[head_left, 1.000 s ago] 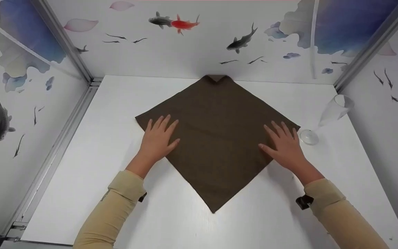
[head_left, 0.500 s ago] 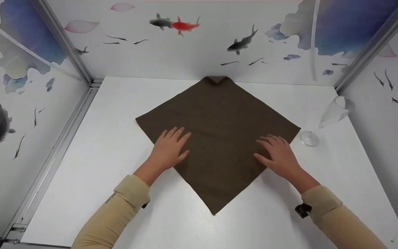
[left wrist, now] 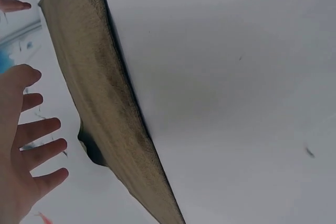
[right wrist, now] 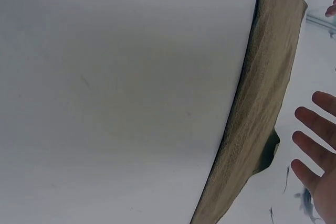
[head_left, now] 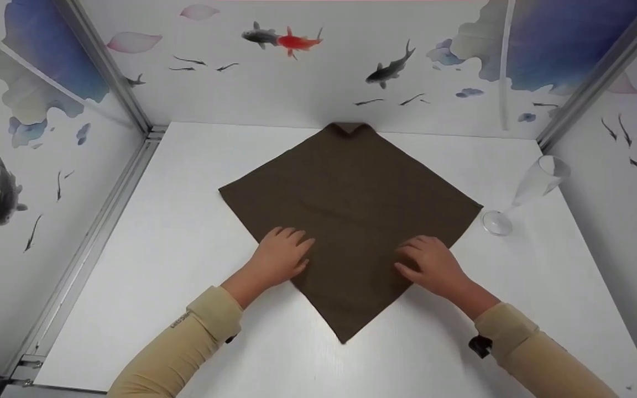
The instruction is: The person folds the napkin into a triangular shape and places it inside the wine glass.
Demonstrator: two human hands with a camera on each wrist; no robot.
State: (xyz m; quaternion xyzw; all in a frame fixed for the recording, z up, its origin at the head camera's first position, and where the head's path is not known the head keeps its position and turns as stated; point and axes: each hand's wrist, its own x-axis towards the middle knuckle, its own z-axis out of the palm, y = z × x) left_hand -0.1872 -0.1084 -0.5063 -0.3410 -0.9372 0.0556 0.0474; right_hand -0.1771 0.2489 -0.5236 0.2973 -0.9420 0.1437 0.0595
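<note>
A dark brown cloth napkin (head_left: 346, 188) lies flat as a diamond, one corner towards me. Its far corner bends up against the back wall. Over its lower left edge is my left hand (head_left: 282, 254), fingers slightly bent and holding nothing. My right hand (head_left: 432, 262) hovers across the lower right edge with relaxed fingers. In the left wrist view the left hand (left wrist: 14, 171) shows spread fingers, apart from the napkin (left wrist: 100, 77). The right wrist view likewise has the right hand (right wrist: 325, 192) with fingers spread, beside the napkin (right wrist: 262, 98).
A clear stemmed glass (head_left: 537, 179) stands on the right of the white table (head_left: 186, 166), its round base (head_left: 497, 223) close to the napkin's right corner. White panels printed with fish enclose the back (head_left: 274, 83) and both sides.
Both hands have moved back towards me and inward over the napkin, their fingers going from straight and spread to slightly bent. The napkin and the glass stay in place.
</note>
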